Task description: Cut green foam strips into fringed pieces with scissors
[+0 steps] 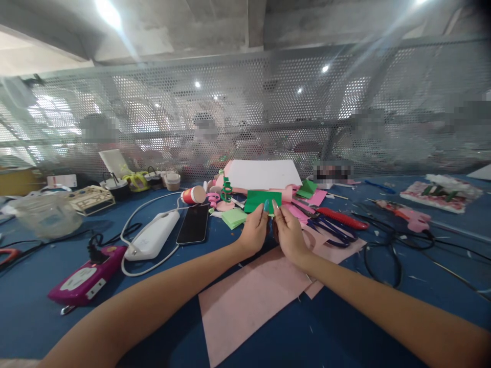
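My left hand [255, 227] and my right hand [289, 230] are close together in the middle, thumbs side by side and fingers closed. Between them they pinch the lower edge of a dark green sheet [255, 200], which looks like paper or felt. Whatever lies under my fingers is hidden. A light green stack of squares [233, 217] rests just left of my left hand. Below both hands a large pale pink sheet [249, 301] is spread on the table. Dark blue-handled scissors [333, 231] and a red-handled tool [341, 218] are to the right of my right hand.
A black phone [193, 225], a white power bank-like block with a cable [155, 236] and a purple power strip [86, 278] sit left. White sheets [263, 174] are stacked behind. A pink glue gun [414, 219] and black cords lie right. A perforated metal panel [245, 112] borders the back.
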Demonstrator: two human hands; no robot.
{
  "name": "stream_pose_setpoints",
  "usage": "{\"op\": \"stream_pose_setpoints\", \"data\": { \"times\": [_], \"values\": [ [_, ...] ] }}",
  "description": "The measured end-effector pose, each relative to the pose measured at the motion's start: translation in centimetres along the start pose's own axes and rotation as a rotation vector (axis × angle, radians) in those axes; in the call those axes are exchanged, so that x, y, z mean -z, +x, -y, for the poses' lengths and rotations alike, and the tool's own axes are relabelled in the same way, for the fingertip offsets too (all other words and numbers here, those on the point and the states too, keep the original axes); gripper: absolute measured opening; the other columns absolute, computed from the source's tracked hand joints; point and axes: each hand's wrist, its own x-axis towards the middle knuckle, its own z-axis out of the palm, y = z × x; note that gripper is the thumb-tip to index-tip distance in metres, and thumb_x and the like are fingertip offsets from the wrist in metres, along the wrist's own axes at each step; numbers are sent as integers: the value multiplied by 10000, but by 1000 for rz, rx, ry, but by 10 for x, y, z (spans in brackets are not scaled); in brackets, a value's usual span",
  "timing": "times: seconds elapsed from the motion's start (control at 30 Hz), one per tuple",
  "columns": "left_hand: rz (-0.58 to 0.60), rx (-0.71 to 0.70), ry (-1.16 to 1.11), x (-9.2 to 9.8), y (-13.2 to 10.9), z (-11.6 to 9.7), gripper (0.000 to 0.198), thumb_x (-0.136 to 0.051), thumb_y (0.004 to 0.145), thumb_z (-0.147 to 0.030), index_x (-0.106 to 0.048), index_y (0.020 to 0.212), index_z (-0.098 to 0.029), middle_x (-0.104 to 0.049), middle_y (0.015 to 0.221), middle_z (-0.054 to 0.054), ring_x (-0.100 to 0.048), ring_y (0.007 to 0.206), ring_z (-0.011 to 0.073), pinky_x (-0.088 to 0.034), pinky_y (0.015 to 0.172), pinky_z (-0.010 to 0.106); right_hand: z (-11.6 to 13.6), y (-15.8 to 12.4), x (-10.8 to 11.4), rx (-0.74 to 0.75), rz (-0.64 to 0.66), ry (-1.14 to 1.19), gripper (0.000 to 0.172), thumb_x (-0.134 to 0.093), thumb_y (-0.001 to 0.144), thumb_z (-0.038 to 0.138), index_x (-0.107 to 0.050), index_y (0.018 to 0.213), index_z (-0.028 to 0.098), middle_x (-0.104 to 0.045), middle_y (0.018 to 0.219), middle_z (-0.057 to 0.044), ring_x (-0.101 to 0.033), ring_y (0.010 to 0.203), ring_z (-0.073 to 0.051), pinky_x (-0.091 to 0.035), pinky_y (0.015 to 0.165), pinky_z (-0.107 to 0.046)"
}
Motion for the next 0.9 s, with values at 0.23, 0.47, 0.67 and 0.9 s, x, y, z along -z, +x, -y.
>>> {"op": "stream_pose_setpoints", "data": {
  "times": [0.23, 0.47, 0.67, 0.9],
  "values": [
    [11, -4, -33, -1, 0, 3, 293, -326, 894, -440, -399, 760, -190, -361, 541, -53, -339, 453, 76, -299, 441, 215, 5, -1, 1, 16, -14, -12, 343, -363, 857, 500, -409, 672, 215, -369, 588, 36, -340, 543, -132, -291, 523, -278],
    [2, -4, -13, -1, 1, 5, 341, -321, 883, -490, -428, 774, -186, -385, 568, -39, -353, 478, 85, -313, 461, 225, 5, -1, 0, 31, -13, -44, 343, -349, 874, 484, -416, 681, 209, -389, 591, 26, -351, 551, -134, -294, 520, -286],
    [-31, -57, 65, 1, 1, 3, 346, -310, 894, -462, -480, 802, -175, -439, 630, -13, -412, 576, 108, -363, 562, 245, 2, -1, 0, 68, -25, -66, 349, -340, 880, 484, -422, 677, 212, -383, 585, 31, -351, 549, -133, -290, 512, -278],
    [-30, -56, 94, 1, 1, 1, 370, -310, 892, -473, -504, 812, -169, -463, 629, -5, -439, 589, 117, -379, 571, 252, 2, -2, -1, 51, -35, -74, 365, -320, 881, 507, -428, 693, 213, -388, 585, 30, -359, 541, -140, -288, 506, -283]
  ]
}}
